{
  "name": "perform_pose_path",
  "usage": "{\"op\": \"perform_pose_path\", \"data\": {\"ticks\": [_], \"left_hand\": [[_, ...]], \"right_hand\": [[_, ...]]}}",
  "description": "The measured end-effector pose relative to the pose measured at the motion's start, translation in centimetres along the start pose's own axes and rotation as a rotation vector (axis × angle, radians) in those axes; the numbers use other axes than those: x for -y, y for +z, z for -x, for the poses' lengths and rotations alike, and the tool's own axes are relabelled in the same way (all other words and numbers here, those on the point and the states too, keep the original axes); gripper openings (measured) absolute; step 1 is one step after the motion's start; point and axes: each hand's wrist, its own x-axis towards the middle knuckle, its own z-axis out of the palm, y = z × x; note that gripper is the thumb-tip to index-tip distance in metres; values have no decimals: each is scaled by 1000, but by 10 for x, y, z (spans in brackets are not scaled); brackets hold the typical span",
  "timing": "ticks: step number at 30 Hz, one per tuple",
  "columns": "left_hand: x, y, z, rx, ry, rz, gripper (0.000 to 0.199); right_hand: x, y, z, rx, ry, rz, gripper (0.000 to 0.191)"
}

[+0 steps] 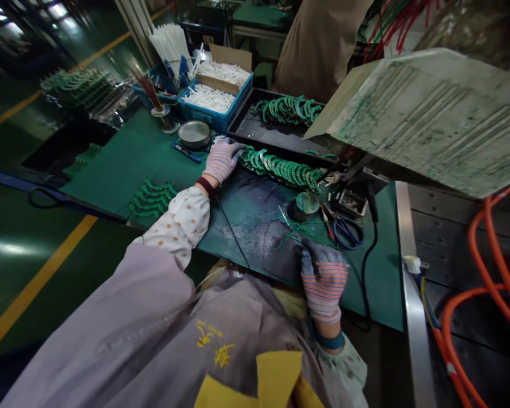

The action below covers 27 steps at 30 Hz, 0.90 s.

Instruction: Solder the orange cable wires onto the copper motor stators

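Observation:
My left hand [223, 160], in a striped glove with grey fingers, reaches to the back of the green mat. Its thumb is stretched apart from the fingers, close to the left end of a row of green curved boards [280, 168]. Small white pieces [216, 141] show beside its fingertips, which are partly hidden. At the front edge of the mat rests my right hand [325, 276], also gloved, with its fingers curled in. Whatever it holds, if anything, is hidden. Thin green wires [300, 229] lie just beyond it, beside a round dark tin [304, 205].
Scissors [348, 231] and a red-handled tool [327, 222] lie right of the tin. A blue bin [226, 120] holds white tubes; a black tray [255, 120] holds more green boards. Further boards [153, 197] lie left. A pale hood [425, 119] overhangs the right, near orange hoses [478, 255].

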Motion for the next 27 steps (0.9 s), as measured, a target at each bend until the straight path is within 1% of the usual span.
{"op": "perform_pose_path", "data": {"ticks": [2, 4, 6, 7, 8, 9, 10, 12, 13, 14, 15, 16, 17, 18, 19, 20, 21, 22, 23, 25, 26, 27], "left_hand": [[-5, -14, 25, -60, 51, 8, 39], [-2, -33, 65, -101, 34, -25, 43], [10, -51, 114, -114, -88, -115, 46], [20, -58, 139, -108, -186, -169, 54], [30, -65, 162, -90, -304, -218, 69], [41, -69, 184, -55, -418, -248, 83], [50, -72, 202, -7, -502, -253, 90], [59, -73, 227, 56, -556, -236, 88], [57, -72, 235, 52, -555, -218, 84], [49, -68, 239, 21, -534, -191, 78], [37, -64, 241, -30, -494, -155, 73], [21, -59, 242, -84, -438, -114, 69], [1, -54, 241, -125, -354, -64, 67], [-19, -50, 239, -138, -254, -24, 67], [-38, -47, 236, -93, -145, 5, 68], [-55, -48, 231, -18, -28, 54, 67], [-68, -51, 225, 51, 70, 125, 63], [-77, -58, 216, 71, 133, 203, 58], [-82, -66, 205, 22, 155, 272, 52], [-82, -80, 175, -181, 141, 347, 43], [-79, -82, 156, -259, 141, 347, 40], [-76, -78, 137, -264, 175, 340, 37]], "right_hand": [[4, -6, -3, 1, 5, -36, 20], [7, -12, -4, -6, 1, -48, 19], [9, -15, -4, 8, 2, -52, 19], [11, -15, -5, 26, 5, -67, 20], [13, -13, -6, 47, 11, -92, 21], [17, -10, -8, 72, 22, -130, 23], [21, -6, -11, 102, 38, -183, 26], [36, 9, -18, 189, 83, -330, 31], [45, 19, -22, 244, 109, -416, 34], [56, 30, -27, 306, 132, -508, 36], [67, 42, -32, 368, 150, -606, 39], [78, 54, -36, 418, 162, -701, 43], [88, 65, -39, 442, 176, -770, 47], [95, 73, -41, 435, 199, -800, 51], [99, 78, -42, 403, 232, -794, 53], [99, 78, -42, 351, 274, -753, 53], [95, 74, -40, 289, 319, -687, 51], [88, 65, -36, 230, 363, -613, 48], [78, 51, -31, 181, 399, -546, 45], [53, 15, -19, 99, 451, -437, 47], [41, -5, -12, 56, 475, -379, 47], [30, -24, -5, 14, 497, -322, 48]]}}
